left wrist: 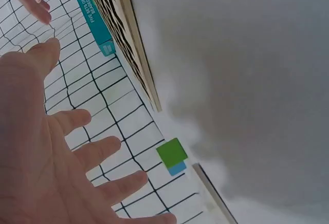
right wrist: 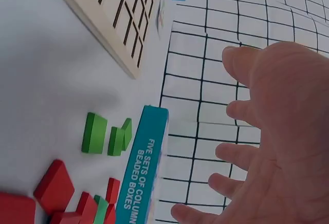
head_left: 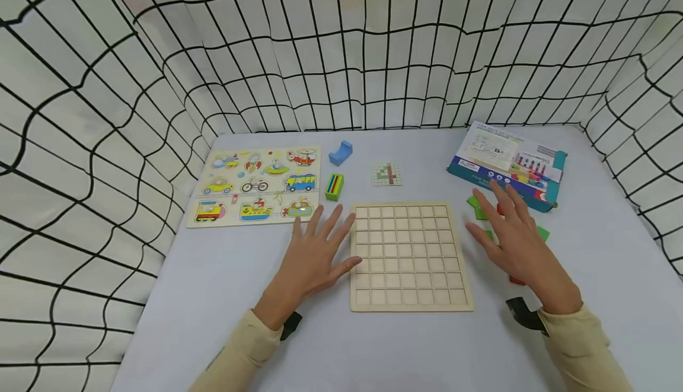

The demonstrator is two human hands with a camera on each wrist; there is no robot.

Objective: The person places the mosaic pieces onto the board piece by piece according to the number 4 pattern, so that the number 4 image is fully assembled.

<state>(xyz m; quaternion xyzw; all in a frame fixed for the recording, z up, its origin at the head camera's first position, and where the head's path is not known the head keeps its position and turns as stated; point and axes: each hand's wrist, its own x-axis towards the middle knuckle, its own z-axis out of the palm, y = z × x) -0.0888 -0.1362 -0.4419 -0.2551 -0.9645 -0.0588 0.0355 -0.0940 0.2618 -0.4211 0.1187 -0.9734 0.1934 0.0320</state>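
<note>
My left hand (head_left: 315, 258) is spread with straight fingers over the left edge of a wooden grid board (head_left: 408, 257); its thumb overlaps the board's rim in the head view. Nothing is held in it, as the bare palm in the left wrist view shows. My right hand (head_left: 509, 235) hovers with fingers apart above loose red tiles (right wrist: 55, 187) and green tiles (right wrist: 94, 133), right of the board. It too holds nothing. Part of the tiles is hidden under it in the head view. Behind the board lies a small pattern card (head_left: 386, 174) with green and red squares.
A wooden vehicle puzzle (head_left: 254, 185) lies at the back left. Beside it are a blue curved block (head_left: 341, 152) and a green block with coloured stripes (head_left: 334, 187). A teal-edged box (head_left: 507, 163) sits at the back right. Black netting (head_left: 363, 54) surrounds the white table (head_left: 224, 285).
</note>
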